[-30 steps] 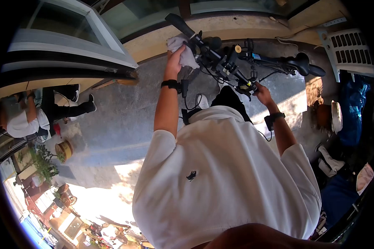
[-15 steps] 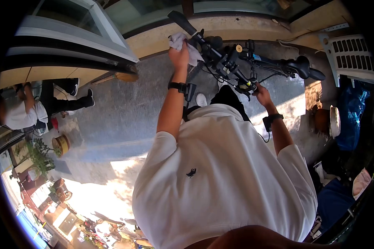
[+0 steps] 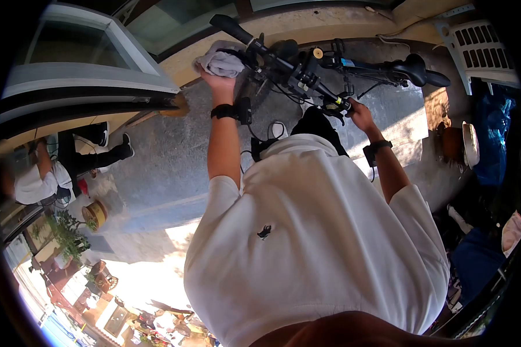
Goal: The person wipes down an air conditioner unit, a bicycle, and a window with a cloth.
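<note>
A black bicycle (image 3: pixel 307 74) stands in front of me, its handlebar (image 3: pixel 281 62) running diagonally across the view. My left hand (image 3: pixel 215 80) is closed on a bunched light grey cloth (image 3: pixel 223 62), beside the front of the bicycle and below the handlebar's far grip (image 3: pixel 231 27). Whether the cloth touches the bicycle there I cannot tell. My right hand (image 3: pixel 361 114) is wrapped round the near end of the handlebar, by the brake lever. Behind the handlebar, the black saddle (image 3: pixel 411 69) points off to the right.
Beyond the bicycle runs a wall ledge (image 3: pixel 353 26). An open window frame (image 3: pixel 87 75) juts in at upper left. A white outdoor unit (image 3: pixel 483 49) and blue plastic (image 3: pixel 495 139) are at right. Another person (image 3: pixel 37 179) sits at far left, near a potted plant (image 3: pixel 66 231).
My left hand has moved left with the cloth, away from the handlebar, and the cloth looks more bunched. My right hand stays on the handlebar. The whole view has shifted slightly.
</note>
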The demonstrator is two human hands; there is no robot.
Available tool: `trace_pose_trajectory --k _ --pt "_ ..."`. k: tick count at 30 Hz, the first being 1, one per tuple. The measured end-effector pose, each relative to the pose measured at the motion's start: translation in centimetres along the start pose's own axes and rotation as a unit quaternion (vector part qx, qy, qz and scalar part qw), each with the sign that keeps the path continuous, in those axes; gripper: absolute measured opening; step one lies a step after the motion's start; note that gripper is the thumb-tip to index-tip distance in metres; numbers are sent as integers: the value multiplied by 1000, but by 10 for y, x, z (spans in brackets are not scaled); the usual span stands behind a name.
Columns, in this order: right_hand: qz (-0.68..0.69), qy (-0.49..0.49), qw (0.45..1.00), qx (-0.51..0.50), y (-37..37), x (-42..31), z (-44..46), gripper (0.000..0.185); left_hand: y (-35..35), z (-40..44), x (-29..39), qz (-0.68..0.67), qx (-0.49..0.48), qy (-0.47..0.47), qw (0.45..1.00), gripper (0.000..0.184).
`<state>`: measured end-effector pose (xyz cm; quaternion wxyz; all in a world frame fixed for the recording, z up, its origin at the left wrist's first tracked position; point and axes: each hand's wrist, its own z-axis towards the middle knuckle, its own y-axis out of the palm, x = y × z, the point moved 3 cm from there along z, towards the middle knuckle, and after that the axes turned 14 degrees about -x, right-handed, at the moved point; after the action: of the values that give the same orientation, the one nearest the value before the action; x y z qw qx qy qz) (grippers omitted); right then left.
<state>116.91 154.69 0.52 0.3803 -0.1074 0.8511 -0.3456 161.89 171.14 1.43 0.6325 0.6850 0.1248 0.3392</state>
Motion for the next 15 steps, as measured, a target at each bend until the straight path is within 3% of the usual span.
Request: trace_pose_trajectory --k 7,9,14,15 --pt "-3 4 1000 -3 4 8 6 58 3 27 23 199 108 -55 972 35" --pt "-3 -9 1000 10 1 5 3 56 25 27 42 449 99 -123 879 36" --pt "19 9 1000 10 3 4 4 54 18 41 54 546 33 -155 822 40" --pt "16 6 1000 9 4 4 3 53 28 42 56 642 -66 -152 749 44"
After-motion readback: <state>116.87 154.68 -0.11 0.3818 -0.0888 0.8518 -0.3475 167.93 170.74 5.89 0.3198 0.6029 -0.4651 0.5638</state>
